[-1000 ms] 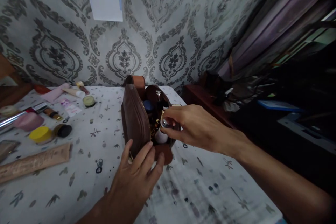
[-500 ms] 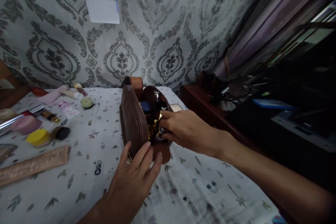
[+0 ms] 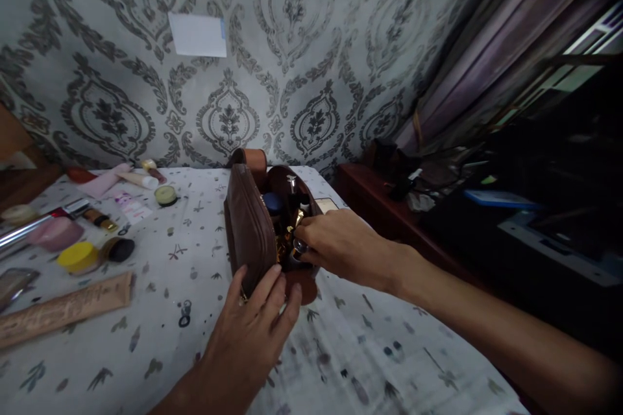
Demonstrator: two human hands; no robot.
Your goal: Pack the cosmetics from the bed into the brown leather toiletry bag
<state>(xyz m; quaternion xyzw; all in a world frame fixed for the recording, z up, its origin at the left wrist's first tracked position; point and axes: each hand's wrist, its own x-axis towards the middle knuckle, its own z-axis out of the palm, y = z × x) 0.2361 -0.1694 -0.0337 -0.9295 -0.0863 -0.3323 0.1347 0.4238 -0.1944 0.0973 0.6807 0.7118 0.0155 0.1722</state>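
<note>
A brown zippered cosmetics bag (image 3: 248,227) stands unzipped on a patterned white cloth (image 3: 195,363). Inside it I see a blue round lid (image 3: 272,201), a silver-topped bottle (image 3: 292,183) and some gold pieces, partly in shadow. My right hand (image 3: 335,243) reaches into the bag's right side, its fingers closed round what looks like a small bottle with a shiny cap (image 3: 300,248); most of it is hidden. My left hand (image 3: 260,321) lies with spread fingers against the bag's near end, over a brown flap (image 3: 305,290).
At left lie a beige tube (image 3: 73,305), a yellow-lidded jar (image 3: 78,258), a pink container (image 3: 56,233), a small green jar (image 3: 165,195) and several tubes. A phone-like flat object (image 3: 326,205) is behind my right hand. A dark red wooden edge (image 3: 360,188) runs along the right.
The view has tilted slightly, so everything sits a little lower and further right. Both hands keep nearly the same places at the bag.
</note>
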